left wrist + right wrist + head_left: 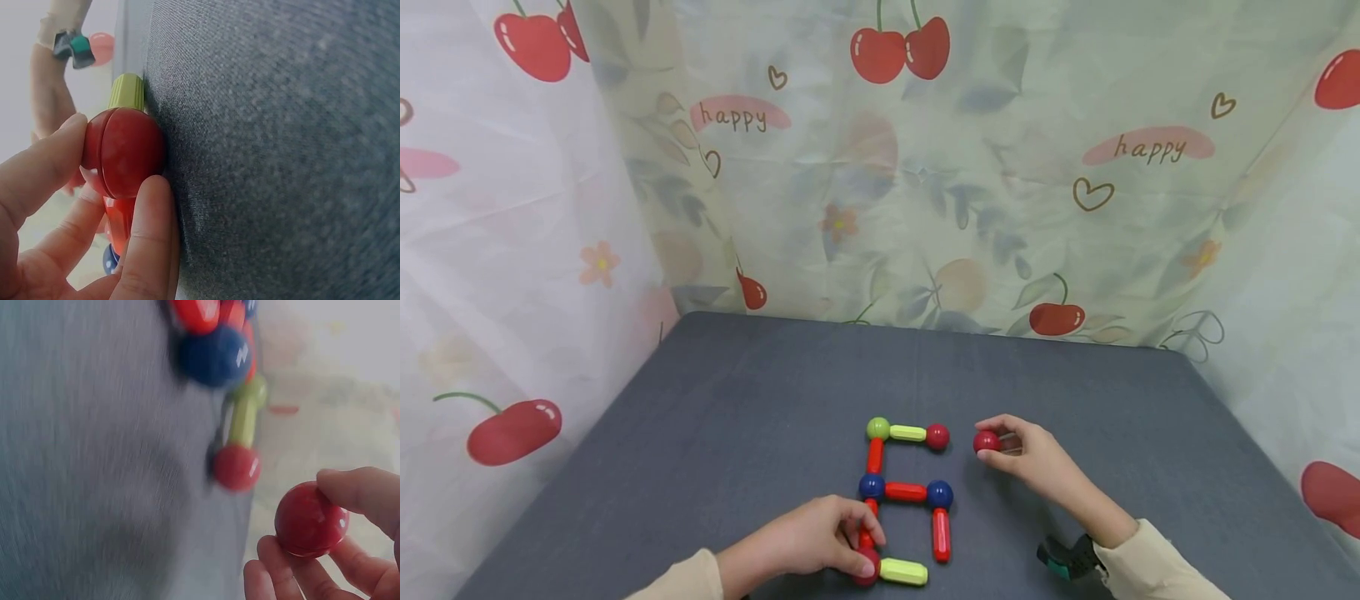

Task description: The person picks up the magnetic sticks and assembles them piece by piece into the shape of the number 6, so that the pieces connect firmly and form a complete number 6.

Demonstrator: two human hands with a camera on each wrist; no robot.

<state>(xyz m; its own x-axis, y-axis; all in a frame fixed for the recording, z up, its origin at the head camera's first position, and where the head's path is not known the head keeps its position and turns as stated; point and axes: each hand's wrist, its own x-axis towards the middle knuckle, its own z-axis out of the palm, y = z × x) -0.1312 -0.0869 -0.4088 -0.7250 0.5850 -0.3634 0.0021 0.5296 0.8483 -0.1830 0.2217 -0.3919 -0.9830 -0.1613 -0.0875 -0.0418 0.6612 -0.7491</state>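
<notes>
My right hand [1028,452] holds a loose red ball [311,520] between thumb and fingers, raised over the dark table right of a figure of balls and rods. My left hand [820,535] grips the red ball [128,153] at the figure's near left corner; a yellow-green rod [904,572] extends right from it. Red rods link this corner to a blue ball [872,486] and a green ball [877,428] up the left side. Across the middle, a red rod [906,492] joins a second blue ball [939,494], with another red rod [942,535] pointing down.
At the figure's far end, a yellow-green rod [908,433] runs to a red ball [937,437]. The dark cloth-covered table [737,392] is enclosed by cherry-patterned curtains [925,208] at the back and sides. A black wrist strap [1070,557] is by the right sleeve.
</notes>
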